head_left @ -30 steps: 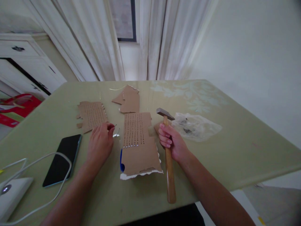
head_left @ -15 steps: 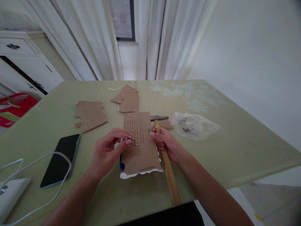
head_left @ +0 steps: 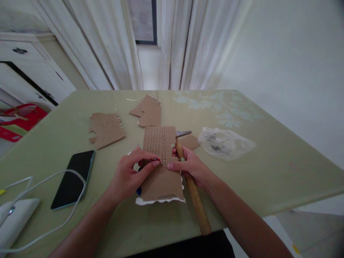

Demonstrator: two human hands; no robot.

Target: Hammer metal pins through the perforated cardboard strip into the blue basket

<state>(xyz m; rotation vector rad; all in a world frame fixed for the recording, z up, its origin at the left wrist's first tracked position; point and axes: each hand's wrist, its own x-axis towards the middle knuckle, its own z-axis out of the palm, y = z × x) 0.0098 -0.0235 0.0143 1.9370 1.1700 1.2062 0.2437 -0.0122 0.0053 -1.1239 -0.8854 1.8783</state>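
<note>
A piece of brown cardboard (head_left: 163, 182), punched with rows of small holes, lies in front of me with a torn white lower edge. My left hand (head_left: 129, 172) rests over its left side, thumb and fingertips pinched on a small dark nail (head_left: 160, 162) near the lowest holes; most of the nail is hidden. To the right, my right hand (head_left: 192, 166) is wrapped round the wooden handle of a hammer (head_left: 197, 204), its thumb pressing on the cardboard. The hammer's metal head points away from me. Something blue shows under the cardboard's left edge.
Another holed cardboard piece (head_left: 109, 130) lies at the left, with plain cardboard scraps (head_left: 151, 113) farther back. A clear plastic bag (head_left: 228, 145) with small dark items sits at the right. A phone (head_left: 72, 179), a white cable (head_left: 71, 213) and a white box (head_left: 23, 218) are at the left.
My left fingertips have moved right across the cardboard with the nail. My right thumb has come down onto the cardboard, and the hammer has shifted slightly. The view has shifted a little.
</note>
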